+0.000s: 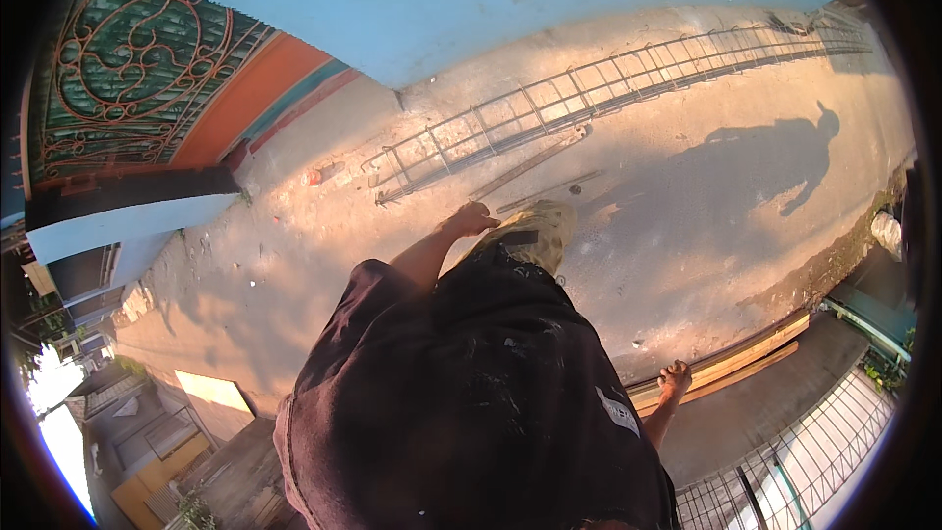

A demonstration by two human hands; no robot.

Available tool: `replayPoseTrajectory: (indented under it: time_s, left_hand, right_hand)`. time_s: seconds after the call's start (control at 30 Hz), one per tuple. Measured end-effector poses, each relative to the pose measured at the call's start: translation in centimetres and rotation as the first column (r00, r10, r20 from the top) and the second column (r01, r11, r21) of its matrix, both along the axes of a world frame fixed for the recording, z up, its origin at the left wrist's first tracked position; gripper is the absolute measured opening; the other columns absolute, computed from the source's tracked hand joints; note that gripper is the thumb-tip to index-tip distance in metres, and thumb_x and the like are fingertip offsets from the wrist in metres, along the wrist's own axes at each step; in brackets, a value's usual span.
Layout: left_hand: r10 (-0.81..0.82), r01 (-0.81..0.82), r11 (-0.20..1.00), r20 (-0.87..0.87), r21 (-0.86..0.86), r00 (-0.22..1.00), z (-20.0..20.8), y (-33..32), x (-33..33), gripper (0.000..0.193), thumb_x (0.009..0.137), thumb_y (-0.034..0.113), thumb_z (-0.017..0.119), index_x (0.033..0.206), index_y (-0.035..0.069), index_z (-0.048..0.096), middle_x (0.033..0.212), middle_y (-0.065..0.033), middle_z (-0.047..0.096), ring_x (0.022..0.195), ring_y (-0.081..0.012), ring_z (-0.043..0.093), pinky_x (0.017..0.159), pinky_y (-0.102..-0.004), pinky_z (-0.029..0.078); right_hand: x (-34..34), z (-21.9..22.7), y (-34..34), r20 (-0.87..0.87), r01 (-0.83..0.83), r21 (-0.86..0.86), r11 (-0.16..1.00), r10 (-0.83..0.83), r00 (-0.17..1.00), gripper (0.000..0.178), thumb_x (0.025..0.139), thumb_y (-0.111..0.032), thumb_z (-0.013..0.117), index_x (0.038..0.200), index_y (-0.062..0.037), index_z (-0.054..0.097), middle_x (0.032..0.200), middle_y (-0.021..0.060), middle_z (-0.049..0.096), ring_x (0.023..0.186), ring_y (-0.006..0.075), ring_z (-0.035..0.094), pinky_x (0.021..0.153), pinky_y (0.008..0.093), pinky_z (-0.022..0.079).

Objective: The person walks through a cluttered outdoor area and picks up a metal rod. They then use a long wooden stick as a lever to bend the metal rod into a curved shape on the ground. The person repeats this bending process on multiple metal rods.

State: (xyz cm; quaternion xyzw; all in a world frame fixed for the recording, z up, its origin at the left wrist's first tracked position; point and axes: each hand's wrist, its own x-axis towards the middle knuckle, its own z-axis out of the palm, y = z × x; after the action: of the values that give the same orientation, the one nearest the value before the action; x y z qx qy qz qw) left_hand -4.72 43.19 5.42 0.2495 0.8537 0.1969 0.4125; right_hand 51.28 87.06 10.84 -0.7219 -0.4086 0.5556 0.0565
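My left hand (474, 220) hangs beside my patterned trouser leg (545, 234), its fingers loosely curled, with nothing visible in them. Out to the other side, my right hand (675, 381) hangs with bent fingers and no object showing in it. Below it in the picture lie long wooden planks (728, 361), nearest to that hand; I see no clear contact. A long steel rebar cage (549, 110) lies along the ground ahead of me. Between it and my leg are a long bar (525, 165) and a thinner rod (559, 188).
A light blue wall (412, 0) runs along the far side. Scrolled ironwork (147, 49) over an orange ledge (235, 98) stands at left. A small orange object (313, 177) lies near the cage's end. Wire mesh (805, 461) spreads at lower right, by a white bundle (886, 233).
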Motion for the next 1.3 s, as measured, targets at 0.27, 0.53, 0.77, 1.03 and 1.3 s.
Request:
replayPoseTrajectory:
  time_s: [0.27,0.53,0.77,1.03,1.3]
  left_hand:
    - [0.212,-0.217,0.855,-0.065,-0.472,0.975,-5.1,15.6,-7.9,0.036,0.074,0.032,0.074,0.089,-0.001,0.074,0.091,-0.0209,0.072,0.091,-0.0306,0.071,0.080,-0.0393,0.055]
    - [0.193,-0.154,0.977,0.314,-0.144,0.930,-7.6,57.2,-16.4,0.058,0.069,0.011,0.079,0.123,0.001,0.059,0.075,-0.0137,0.069,0.067,-0.0225,0.068,0.059,-0.0367,0.055]
    - [-0.135,0.130,0.949,-0.003,0.286,0.991,0.2,100.6,-27.2,0.054,0.076,0.013,0.076,0.124,-0.001,0.058,0.084,-0.0164,0.070,0.068,-0.0194,0.068,0.061,-0.0336,0.054]
    - [0.098,-0.132,0.986,0.285,0.103,0.953,0.0,120.7,-23.5,0.054,0.077,0.017,0.080,0.118,-0.010,0.057,0.085,-0.0192,0.068,0.064,-0.0231,0.069,0.048,-0.0320,0.051]
    - [0.020,0.071,0.955,0.302,-0.289,0.953,-1.9,129.3,-22.1,0.029,0.082,0.016,0.073,0.106,0.003,0.065,0.078,-0.0088,0.066,0.073,-0.0233,0.068,0.051,-0.0343,0.048]
  right_hand:
    - [-3.0,0.8,11.3,0.085,-0.044,-0.098,0.994,0.052,0.995,0.020,0.094,-0.019,0.058,0.103,-0.0022,0.054,0.074,0.0082,0.052,0.053,0.0205,0.052,0.041,0.0317,0.035]
    - [-10.8,3.9,19.6,0.039,0.037,-0.077,0.996,-0.034,0.999,0.013,0.086,-0.005,0.053,0.097,-0.0034,0.061,0.064,0.0121,0.051,0.049,0.0232,0.053,0.040,0.0384,0.039]
    - [-14.6,-5.6,34.5,0.106,-0.226,-0.080,0.971,0.233,0.967,0.020,0.089,-0.023,0.057,0.091,-0.0040,0.062,0.065,0.0134,0.059,0.061,0.0283,0.063,0.055,0.0475,0.049]
    - [-13.8,-6.6,78.1,0.307,-0.288,0.183,0.940,0.223,0.925,0.037,0.088,-0.037,0.064,0.094,-0.0016,0.060,0.075,0.0137,0.060,0.074,0.0273,0.066,0.066,0.0457,0.052]
    - [-33.2,42.7,125.6,0.005,0.017,0.995,-0.094,0.226,0.974,0.063,0.082,-0.047,0.073,0.122,-0.0006,0.056,0.112,0.0152,0.058,0.100,0.0247,0.060,0.083,0.0382,0.049]
